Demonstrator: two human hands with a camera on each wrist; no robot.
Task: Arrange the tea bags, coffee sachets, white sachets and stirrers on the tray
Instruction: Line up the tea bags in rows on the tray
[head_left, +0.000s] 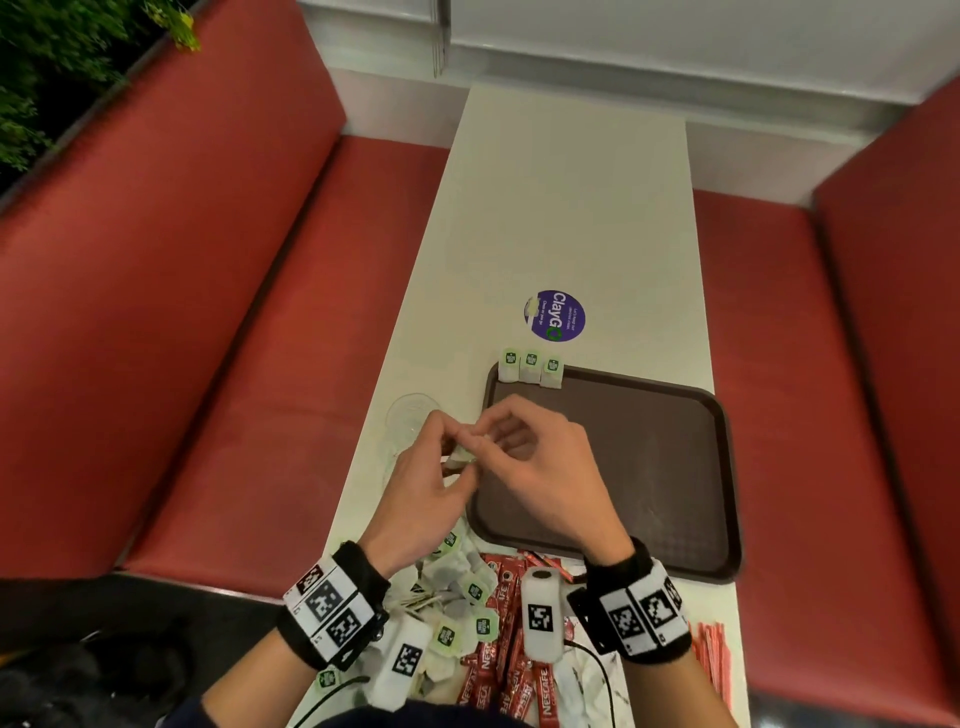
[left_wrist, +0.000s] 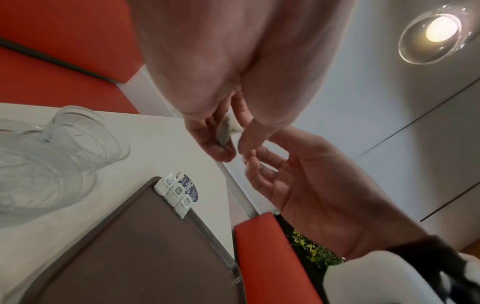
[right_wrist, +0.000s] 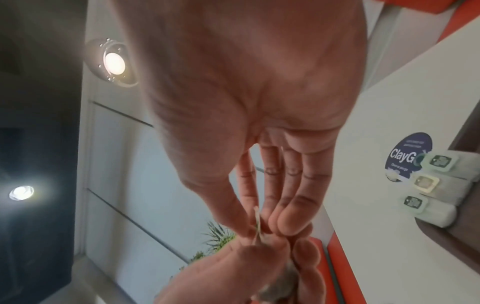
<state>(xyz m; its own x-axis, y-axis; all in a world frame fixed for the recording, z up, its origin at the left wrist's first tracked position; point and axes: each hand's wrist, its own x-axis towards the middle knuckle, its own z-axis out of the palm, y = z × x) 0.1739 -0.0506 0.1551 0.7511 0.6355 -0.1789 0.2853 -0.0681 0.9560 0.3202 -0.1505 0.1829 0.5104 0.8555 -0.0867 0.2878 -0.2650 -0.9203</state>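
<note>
Fingers (head_left: 470, 434) of both hands pinch one tea bag (head_left: 460, 456) above the table, beside the tray (head_left: 724, 467). We judge its tag string could snag or tear; three bags (head_left: 530, 366) already line the far rim.

Head view: high, looking down table (head_left: 571, 208). Wrist views: close, tilted upward, perhaps; all share tray (head_left: 649, 467) corner.

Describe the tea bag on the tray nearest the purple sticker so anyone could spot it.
Find the dark brown plastic tray and its far-left corner. Three white tea bags with green tags line that rim; it is the middle tea bag, directly below the round purple sticker.
</note>
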